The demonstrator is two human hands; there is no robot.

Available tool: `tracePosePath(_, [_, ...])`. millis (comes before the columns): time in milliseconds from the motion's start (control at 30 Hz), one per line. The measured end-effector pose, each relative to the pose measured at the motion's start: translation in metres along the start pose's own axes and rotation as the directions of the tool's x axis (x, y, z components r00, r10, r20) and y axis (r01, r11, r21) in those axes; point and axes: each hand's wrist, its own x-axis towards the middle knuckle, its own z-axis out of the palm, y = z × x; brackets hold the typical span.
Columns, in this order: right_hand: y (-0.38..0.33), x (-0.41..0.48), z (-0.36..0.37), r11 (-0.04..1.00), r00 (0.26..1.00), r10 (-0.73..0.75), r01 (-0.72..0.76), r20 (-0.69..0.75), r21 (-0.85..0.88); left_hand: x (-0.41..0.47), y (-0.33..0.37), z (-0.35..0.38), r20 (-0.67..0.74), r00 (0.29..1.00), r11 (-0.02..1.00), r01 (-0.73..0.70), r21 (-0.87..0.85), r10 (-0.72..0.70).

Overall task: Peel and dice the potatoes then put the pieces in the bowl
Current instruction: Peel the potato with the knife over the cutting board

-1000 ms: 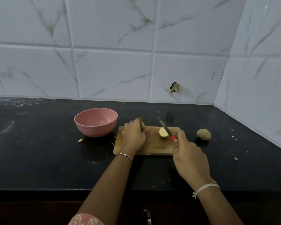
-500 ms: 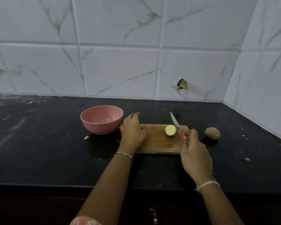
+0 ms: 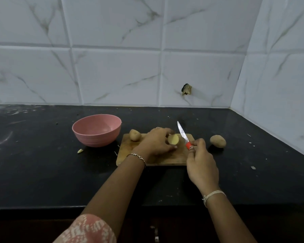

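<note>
Counter point(image 3: 42, 172): board point(image 3: 165, 158) centre, pink bowl point(image 3: 95, 141) to its left.
Left hand point(image 3: 156, 142): curled round the potato half point(image 3: 173, 139), cut face toward the knife point(image 3: 182, 133).
Right hand point(image 3: 202, 165): gripping the handle, blade raised just right of the half.

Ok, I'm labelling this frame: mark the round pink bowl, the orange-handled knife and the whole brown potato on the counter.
round pink bowl point(image 3: 95, 140): head view, outer wall.
orange-handled knife point(image 3: 182, 133): head view, middle of blade.
whole brown potato point(image 3: 218, 141): head view, centre of skin.

A single head-worn camera looks forward and down, close over the black table point(image 3: 42, 172), facing the tiled wall point(image 3: 116, 74).
</note>
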Motion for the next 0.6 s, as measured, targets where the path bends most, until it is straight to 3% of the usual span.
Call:
tracePosePath(267, [-0.002,0.000,0.002,0.998,0.998,-0.063,0.063,0.014,-0.020,-0.019,-0.010,-0.004,-0.144,0.986,0.948,0.033,-0.316,-0.083])
tracePosePath(600, [-0.005,-0.011,0.006,0.961,0.976,-0.216,0.212,-0.005,-0.181,-0.035,-0.015,0.002,-0.200,0.968,0.926,0.068,-0.371,-0.151])
